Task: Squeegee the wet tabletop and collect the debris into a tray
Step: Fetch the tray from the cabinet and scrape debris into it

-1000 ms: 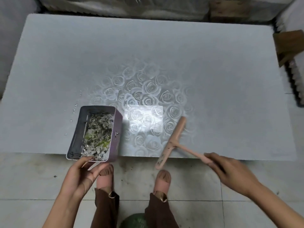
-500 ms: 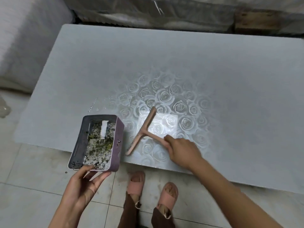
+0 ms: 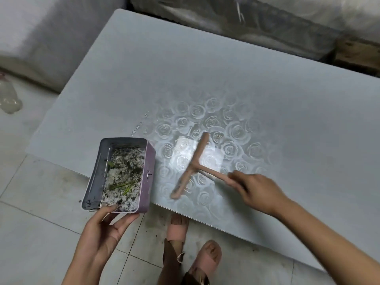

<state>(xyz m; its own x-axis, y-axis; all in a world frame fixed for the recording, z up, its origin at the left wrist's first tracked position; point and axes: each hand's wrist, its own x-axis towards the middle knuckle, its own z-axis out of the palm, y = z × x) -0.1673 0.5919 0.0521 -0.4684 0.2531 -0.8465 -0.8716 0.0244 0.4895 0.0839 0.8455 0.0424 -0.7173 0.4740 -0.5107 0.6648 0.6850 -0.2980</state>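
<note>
My left hand (image 3: 102, 229) holds the near end of a purple metal tray (image 3: 149, 175), thumb on its rim, with the tray half over the table's front edge. Wet grey and green debris (image 3: 123, 175) fills the tray. My right hand (image 3: 257, 190) grips the handle of a pink T-shaped squeegee (image 3: 193, 165), whose blade lies on the grey rose-patterned tabletop (image 3: 205, 79) a little right of the tray. A few water drops (image 3: 139, 125) glisten on the table behind the tray.
My feet in pink sandals (image 3: 205, 256) stand on the tiled floor below the table's front edge. A clear plastic bottle (image 3: 9, 97) lies on the floor at far left. Plastic-wrapped bulk (image 3: 267, 21) runs along the table's far side.
The squeegee has come from the front edge onto the table and nearer the tray. My left hand still holds the tray in the same place. The view has shifted left.
</note>
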